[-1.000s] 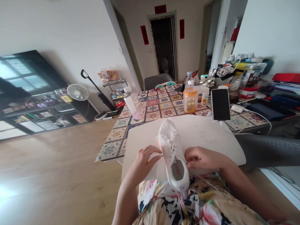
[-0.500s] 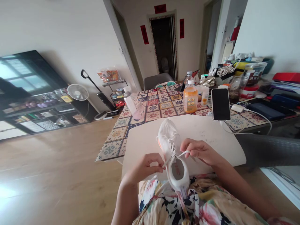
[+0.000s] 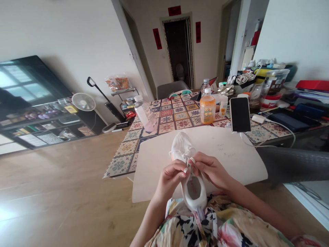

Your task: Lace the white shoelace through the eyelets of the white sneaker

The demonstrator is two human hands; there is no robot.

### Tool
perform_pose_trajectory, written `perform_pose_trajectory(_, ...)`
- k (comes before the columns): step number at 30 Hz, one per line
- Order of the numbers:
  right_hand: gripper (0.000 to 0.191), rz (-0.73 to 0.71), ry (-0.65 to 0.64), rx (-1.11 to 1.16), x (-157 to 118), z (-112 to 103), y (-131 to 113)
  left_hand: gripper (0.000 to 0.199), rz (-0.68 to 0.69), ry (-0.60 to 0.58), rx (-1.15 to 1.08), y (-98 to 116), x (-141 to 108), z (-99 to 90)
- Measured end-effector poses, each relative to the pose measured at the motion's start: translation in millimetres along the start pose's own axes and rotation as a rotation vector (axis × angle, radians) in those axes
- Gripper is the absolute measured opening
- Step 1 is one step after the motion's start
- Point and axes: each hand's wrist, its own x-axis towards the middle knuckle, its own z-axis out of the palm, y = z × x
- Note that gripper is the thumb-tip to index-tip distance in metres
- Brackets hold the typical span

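Observation:
A white sneaker [image 3: 181, 145] points away from me, its toe over a large white sheet [image 3: 154, 171] and its heel against my patterned clothing. My left hand [image 3: 173, 175] pinches a white shoelace at the left of the shoe's tongue. Close beside it, my right hand [image 3: 207, 168] pinches a white lace too, with fingertips nearly meeting the left ones above the opening. Fingers cover the upper lacing, so how the laces cross there is hidden. The lower lacing [image 3: 189, 151] shows toward the toe.
Beyond the sheet, a patterned tablecloth [image 3: 167, 127] carries a clear bottle [image 3: 146, 115], an orange drink bottle [image 3: 207, 109] and a phone on a stand [image 3: 240, 115]. Containers, papers and a white cable [image 3: 285, 123] crowd the right side. Wooden floor [image 3: 64, 188] lies left.
Both hands have come together over the shoe's tongue from its two sides, bringing the lace ends inward. The shoe has stayed in nearly the same place.

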Motion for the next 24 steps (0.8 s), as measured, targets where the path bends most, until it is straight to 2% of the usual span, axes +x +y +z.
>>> perform_pose_trajectory(3, 0.025, 0.019, 0.031, -0.083, 1, 3, -1, 0.018, 0.046, -0.027, 0.084, 1, 1, 0.0)
perform_pose_trajectory(6, 0.022, 0.033, 0.078, -0.119, 0, 5, 2, 0.014, 0.021, 0.009, 0.04, 2, 2, 3.8)
perform_pose_trajectory(10, 0.014, -0.02, 0.123, -0.229, -5, 8, 4, 0.037, -0.098, 0.088, -0.047, 2, 4, 9.8)
perform_pose_trajectory(14, 0.002, -0.122, 0.115, -0.442, -8, 11, -4, 0.021, 0.015, 0.138, 0.074, 3, 2, 12.4)
perform_pose_trajectory(19, 0.009, -0.127, 0.099, -0.498, -7, 13, -11, 0.01, 0.171, 0.142, 0.257, 3, 0, 13.1)
perform_pose_trajectory(21, 0.013, -0.128, 0.105, -0.475, -6, 13, -9, 0.01, 0.179, 0.111, 0.302, 4, 0, 12.9)
perform_pose_trajectory(24, 0.015, -0.103, 0.144, -0.316, -6, 13, -2, 0.01, 0.148, 0.079, 0.325, 5, -1, 12.4)
